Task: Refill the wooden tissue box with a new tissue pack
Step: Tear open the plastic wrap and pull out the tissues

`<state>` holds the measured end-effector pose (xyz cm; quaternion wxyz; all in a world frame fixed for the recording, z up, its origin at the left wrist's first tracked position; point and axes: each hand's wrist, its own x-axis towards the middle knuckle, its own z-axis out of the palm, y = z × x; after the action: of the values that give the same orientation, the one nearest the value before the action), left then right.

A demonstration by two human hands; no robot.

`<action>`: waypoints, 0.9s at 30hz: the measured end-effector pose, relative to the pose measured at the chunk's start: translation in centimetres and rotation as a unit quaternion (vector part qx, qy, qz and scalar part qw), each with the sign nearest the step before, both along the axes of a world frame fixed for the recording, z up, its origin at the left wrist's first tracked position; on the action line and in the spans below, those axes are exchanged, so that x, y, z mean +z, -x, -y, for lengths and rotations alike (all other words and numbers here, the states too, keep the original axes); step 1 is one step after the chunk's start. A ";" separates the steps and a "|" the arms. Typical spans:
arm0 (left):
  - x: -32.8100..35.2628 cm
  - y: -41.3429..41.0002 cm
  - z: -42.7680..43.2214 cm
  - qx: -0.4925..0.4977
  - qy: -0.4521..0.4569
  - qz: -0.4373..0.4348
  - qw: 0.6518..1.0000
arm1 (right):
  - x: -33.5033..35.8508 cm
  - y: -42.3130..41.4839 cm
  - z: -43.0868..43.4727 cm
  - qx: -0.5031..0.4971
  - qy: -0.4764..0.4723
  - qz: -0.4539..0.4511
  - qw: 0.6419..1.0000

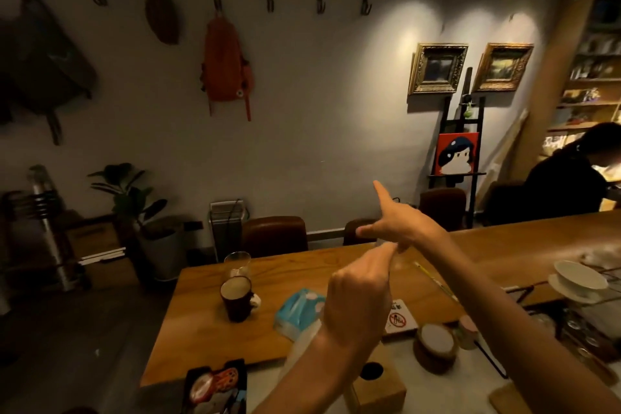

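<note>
The blue tissue pack (297, 309) lies on the wooden table (208, 339), just left of my left hand. The wooden tissue box (378, 388), with a round hole in its top, stands near the bottom edge under my left forearm. Both hands are raised above the table and meet at the fingertips. My left hand (358, 302) is curled with one finger stretched up to the right hand. My right hand (400, 228) has its index finger pointing up and its thumb spread out. A pale blur hangs beside my left wrist; I cannot tell what it is.
A dark mug (237, 299) and a glass (237, 264) stand left of the pack. A no-smoking card (400, 321), a round wooden holder (435, 344) and a white bowl (579, 279) sit to the right. A black tray (215, 386) is at the front. A person (564, 178) sits far right.
</note>
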<state>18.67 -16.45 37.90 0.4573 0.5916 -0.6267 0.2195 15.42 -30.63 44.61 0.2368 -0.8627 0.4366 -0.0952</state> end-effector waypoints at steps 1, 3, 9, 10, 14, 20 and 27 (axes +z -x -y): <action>-0.2 0.0 -0.1 -0.003 -0.003 0.001 1.000 | -0.3 -0.1 -0.2 0.001 -0.009 -0.021 1.000; -0.4 0.3 -0.6 -0.002 -0.010 -0.006 1.000 | -0.8 -0.3 -0.3 -0.008 -0.035 -0.034 0.999; -1.1 2.5 -1.6 -0.032 -0.010 -0.036 0.999 | -0.5 -1.3 0.7 0.065 -0.054 0.068 0.994; -0.8 3.3 -1.9 -0.056 -0.012 -0.034 0.998 | -0.1 -1.1 0.5 0.085 -0.069 0.088 0.990; -0.3 4.7 -2.1 -0.041 -0.009 0.009 0.999 | 2.3 1.7 -1.8 0.147 0.068 -0.026 0.986; -0.9 7.1 -0.1 0.034 -0.037 0.008 0.999 | 2.1 5.5 -1.3 0.061 0.236 -0.262 0.934; -2.5 9.4 2.9 0.054 -0.063 -0.024 0.996 | 0.8 7.1 2.8 0.030 0.256 -0.294 0.920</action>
<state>9.28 -19.39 35.44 0.4212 0.6571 -0.5957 0.1895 8.34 -33.42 45.43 -0.1286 -0.8956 0.4213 0.0617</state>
